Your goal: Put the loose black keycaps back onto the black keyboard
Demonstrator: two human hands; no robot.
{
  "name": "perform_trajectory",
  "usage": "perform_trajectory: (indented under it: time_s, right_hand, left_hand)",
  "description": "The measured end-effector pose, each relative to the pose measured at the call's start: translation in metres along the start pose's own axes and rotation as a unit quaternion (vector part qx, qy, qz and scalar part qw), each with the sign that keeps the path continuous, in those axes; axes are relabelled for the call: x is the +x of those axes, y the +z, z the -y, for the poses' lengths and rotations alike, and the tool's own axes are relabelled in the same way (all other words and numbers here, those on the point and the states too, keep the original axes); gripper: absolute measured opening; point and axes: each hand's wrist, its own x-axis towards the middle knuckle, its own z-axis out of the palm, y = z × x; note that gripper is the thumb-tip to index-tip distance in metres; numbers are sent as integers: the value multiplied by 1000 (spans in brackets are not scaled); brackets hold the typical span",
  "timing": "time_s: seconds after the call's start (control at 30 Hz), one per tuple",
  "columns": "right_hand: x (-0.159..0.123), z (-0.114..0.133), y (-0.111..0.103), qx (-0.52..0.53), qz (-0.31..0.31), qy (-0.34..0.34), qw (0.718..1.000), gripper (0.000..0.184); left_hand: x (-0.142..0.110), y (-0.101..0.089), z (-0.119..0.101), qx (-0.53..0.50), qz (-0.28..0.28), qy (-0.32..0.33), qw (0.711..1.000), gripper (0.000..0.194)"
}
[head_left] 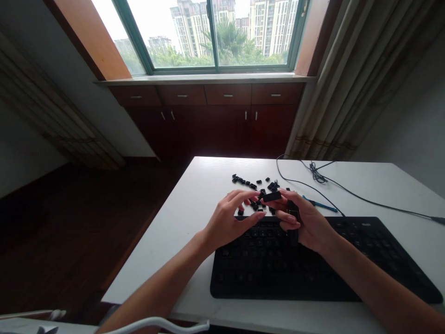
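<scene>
A wide black keycap [272, 196] is pinched between the thumb and fingers of my right hand [306, 220], above the top edge of a black keyboard [278, 283]. Another dark object [293, 228] lies against that palm under curled fingers; its kind I cannot make out. My left hand [225, 218] is over the keyboard's upper left part, thumb and fingers apart, its fingertips close to the keycap. Whether they touch it is unclear. Several loose black keycaps [245, 182] lie scattered on the table behind the hands, some hidden by the fingers.
A blue slender tool [321, 204] lies on the white table [174, 232] to the right of the loose keycaps. Black cable [361, 195] runs across the table's right side, bundled in one spot. A white curved tube or cord [167, 322] crosses the near edge.
</scene>
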Motion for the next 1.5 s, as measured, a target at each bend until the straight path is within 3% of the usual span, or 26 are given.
perform_trajectory:
  time_s: [0.13,0.47,0.77,1.03,1.3,1.5]
  right_hand:
    - [-2,-8,-2,41,0,20,999,21]
    - [-2,-22,0,16,4,13,1000,17]
    - [-4,-26,-5,-133,12,-61,989,33]
    - [-4,-30,-6,-168,-42,-88,981,44]
    - [-5,-28,-5,-212,0,-80,974,47]
    - [-7,-29,-5,-224,5,-85,971,43]
  left_hand:
    - [-4,8,-4,-25,-8,7,1000,44]
    - [-3,8,-5,-14,-56,31,998,26]
    - [0,6,-1,9,-89,49,995,25]
    - [-2,5,-4,14,-64,43,997,20]
    - [-2,5,5,-9,-14,23,1000,56]
    - [-2,7,3,-3,-14,30,999,48]
